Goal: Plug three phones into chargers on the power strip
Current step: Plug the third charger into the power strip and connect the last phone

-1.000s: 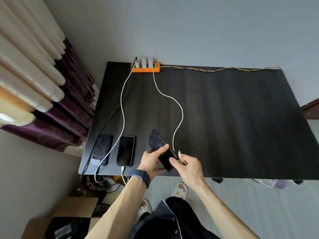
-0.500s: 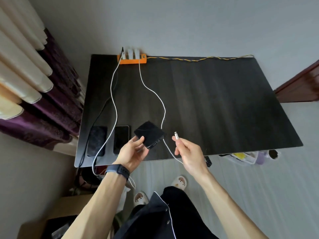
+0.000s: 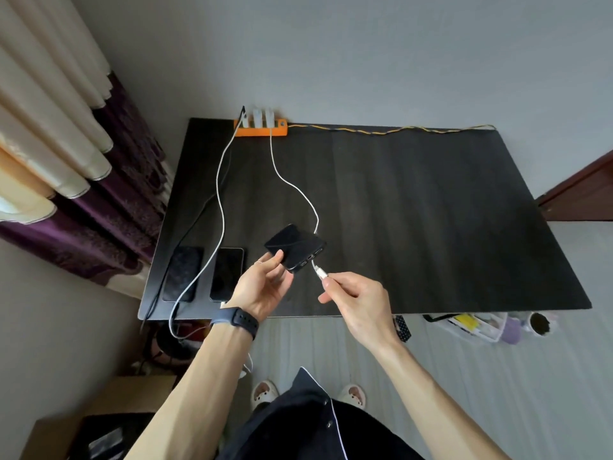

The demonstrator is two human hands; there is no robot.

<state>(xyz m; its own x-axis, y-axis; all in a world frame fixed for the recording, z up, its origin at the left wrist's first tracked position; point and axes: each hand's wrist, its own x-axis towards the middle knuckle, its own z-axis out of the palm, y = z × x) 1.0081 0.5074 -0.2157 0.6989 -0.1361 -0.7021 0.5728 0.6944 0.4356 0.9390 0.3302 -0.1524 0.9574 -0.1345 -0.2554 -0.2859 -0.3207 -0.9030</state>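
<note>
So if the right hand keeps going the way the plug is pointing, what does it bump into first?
Most likely the bottom edge of the black phone in the left hand. The right hand aims the white plug near its port, though depth is unclear.

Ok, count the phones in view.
3. Two phones lie flat near the table's front-left edge, one left of the other; the third phone is held in the left hand.

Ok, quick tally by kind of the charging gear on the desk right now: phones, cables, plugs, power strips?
Phones: 3, namely the held phone, the middle phone and the left phone
Charging cables: 3, namely the white cable at the connector, the second white cable and the black cable
Charger plugs: 3
Power strip: 1
Total: 10
</note>
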